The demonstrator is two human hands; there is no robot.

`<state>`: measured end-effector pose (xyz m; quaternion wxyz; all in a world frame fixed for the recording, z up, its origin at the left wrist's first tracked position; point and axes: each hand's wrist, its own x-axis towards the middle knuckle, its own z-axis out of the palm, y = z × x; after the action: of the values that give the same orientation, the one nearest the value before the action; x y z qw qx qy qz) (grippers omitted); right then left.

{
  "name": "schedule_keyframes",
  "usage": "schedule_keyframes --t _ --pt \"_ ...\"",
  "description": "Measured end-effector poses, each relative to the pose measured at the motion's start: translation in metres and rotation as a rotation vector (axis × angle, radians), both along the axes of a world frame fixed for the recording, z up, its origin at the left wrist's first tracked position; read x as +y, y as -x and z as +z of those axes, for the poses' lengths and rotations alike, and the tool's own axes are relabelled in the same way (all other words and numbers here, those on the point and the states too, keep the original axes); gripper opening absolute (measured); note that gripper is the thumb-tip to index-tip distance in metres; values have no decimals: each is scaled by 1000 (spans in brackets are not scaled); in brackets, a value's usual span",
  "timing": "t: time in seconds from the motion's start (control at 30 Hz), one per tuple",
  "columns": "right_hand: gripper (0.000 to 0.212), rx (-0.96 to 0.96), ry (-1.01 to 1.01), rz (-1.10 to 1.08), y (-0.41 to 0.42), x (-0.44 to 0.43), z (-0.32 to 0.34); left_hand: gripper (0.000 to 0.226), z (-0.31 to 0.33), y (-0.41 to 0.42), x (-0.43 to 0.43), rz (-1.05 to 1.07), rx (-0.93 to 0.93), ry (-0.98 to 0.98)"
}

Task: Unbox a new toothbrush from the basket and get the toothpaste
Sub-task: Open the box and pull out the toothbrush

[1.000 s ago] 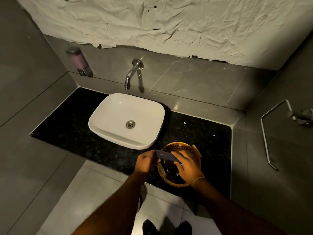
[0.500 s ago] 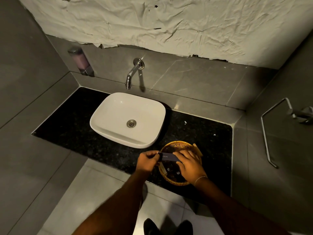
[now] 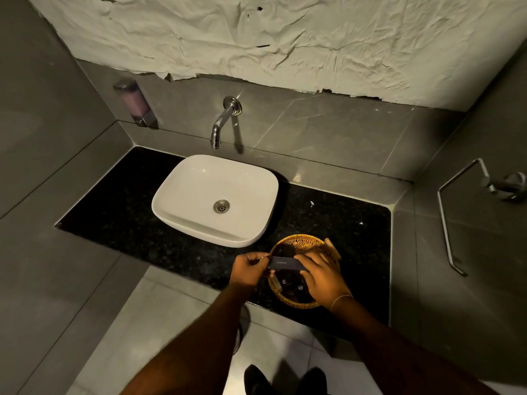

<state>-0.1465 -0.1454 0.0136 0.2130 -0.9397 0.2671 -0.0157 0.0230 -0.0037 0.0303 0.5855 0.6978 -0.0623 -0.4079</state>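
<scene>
A round woven basket (image 3: 296, 240) stands on the black counter, right of the basin. Above its near left rim I hold a small dark toothbrush box (image 3: 285, 263) lying level. My right hand (image 3: 320, 276) grips the box's right end from above. My left hand (image 3: 249, 266) pinches its left end, at the flap. Dark packets with round logos (image 3: 299, 287) lie inside the basket under my hands. A tan flat item (image 3: 332, 248) sticks out over the basket's far right rim. I cannot pick out the toothpaste.
A white basin (image 3: 199, 178) sits on the black stone counter (image 3: 122, 206) under a wall tap (image 3: 219, 124). A soap dispenser (image 3: 134, 102) hangs on the left wall, and a metal towel ring (image 3: 447, 223) on the right wall. My shoes (image 3: 256, 380) show on the tiled floor.
Both hands stay on the box over the basket. My left fingers have shifted at the box's left end, and the camera has tilted slightly.
</scene>
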Motion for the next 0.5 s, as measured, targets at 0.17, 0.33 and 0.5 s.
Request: schedule_keyframes --t 0.17,0.33,0.5 --pt "46 -5 -9 -70 0 1 -1 18 9 4 -8 61 118 -2" --pt "44 -23 -115 -106 6 1 -1 18 11 0 -10 4 122 -3" --pt "44 -34 -220 -179 0 8 4 25 16 1 -6 33 157 -11"
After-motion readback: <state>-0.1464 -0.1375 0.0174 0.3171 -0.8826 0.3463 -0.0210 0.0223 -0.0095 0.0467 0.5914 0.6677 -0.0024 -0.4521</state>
